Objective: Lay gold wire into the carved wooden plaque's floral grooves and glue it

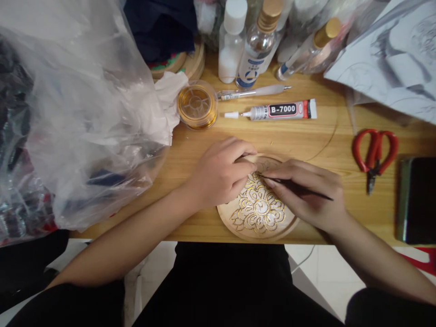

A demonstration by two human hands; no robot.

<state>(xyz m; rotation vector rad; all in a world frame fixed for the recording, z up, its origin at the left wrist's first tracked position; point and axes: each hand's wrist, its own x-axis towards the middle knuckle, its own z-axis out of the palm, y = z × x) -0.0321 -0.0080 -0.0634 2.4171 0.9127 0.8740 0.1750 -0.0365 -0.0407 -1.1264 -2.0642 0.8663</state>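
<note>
A round wooden disc (226,215) lies at the table's front edge, bearing a flower pattern outlined in gold wire (261,207). My left hand (223,172) rests over the disc's upper left side, its fingers bent and the thumb and index fingertips near the top of the pattern. From the right, my right hand (306,190) pinches a thin dark tool (306,190), whose tip meets the disc close to the left fingertips. A fine strand of wire (329,145) curves over the table behind my right hand. Whether the left fingertips hold any wire is too small to tell.
Behind the disc lie a spool of gold wire (197,106), a pen (254,92) and a glue tube (282,110). Bottles (256,52) stand farther back. Plastic bags (98,113) fill the left; red-handled pliers (374,156) and a dark phone-like object (418,200) lie right.
</note>
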